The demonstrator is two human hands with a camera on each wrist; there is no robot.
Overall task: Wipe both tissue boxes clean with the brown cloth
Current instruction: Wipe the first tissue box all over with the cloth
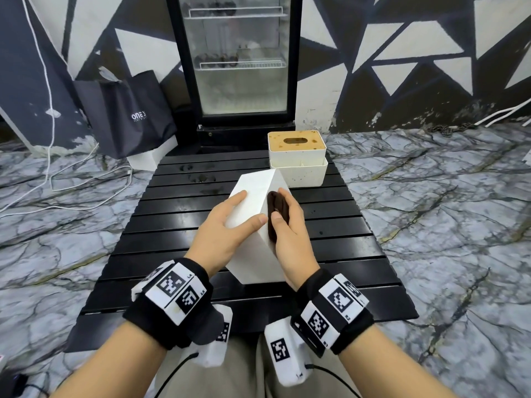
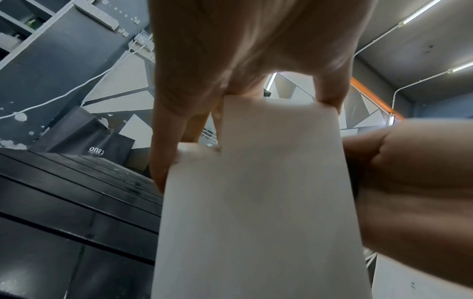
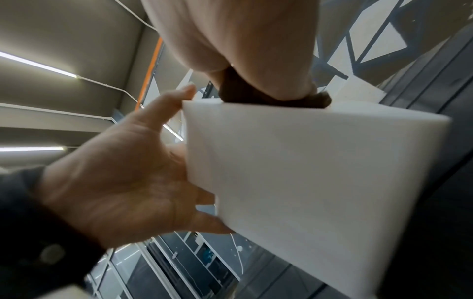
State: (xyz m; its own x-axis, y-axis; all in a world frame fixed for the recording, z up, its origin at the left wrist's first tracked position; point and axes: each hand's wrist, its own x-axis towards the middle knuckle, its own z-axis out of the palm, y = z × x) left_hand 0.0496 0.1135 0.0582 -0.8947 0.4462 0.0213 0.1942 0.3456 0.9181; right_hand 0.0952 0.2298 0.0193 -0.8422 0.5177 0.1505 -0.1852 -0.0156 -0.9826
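i see a black slatted table (image 1: 178, 248) low over a marbled floor (image 1: 448, 214), and beyond its far edge a glass-door fridge (image 1: 238, 53) with a dark tote bag (image 1: 126, 113) leaning to its left. on the far right part of the table sits the second tissue box (image 1: 297, 145), upright, with a tan slotted lid, and a white open tray (image 1: 304, 175) touching its near side. nearer to me the white tissue box (image 1: 253, 225) is tipped up on a near corner, tilted, one edge pointing at me. my left hand (image 1: 221, 228) holds it from the left, fingers fairly straight along the left face and thumb across the upper edge, so it is braced more than clenched. my right hand (image 1: 290, 234) lies against the box's right face with the brown cloth (image 1: 277, 214) bunched under it, fingers and thumb curled round the cloth and pressing it to the box. in the right wrist view the cloth sits just at the box's top edge.
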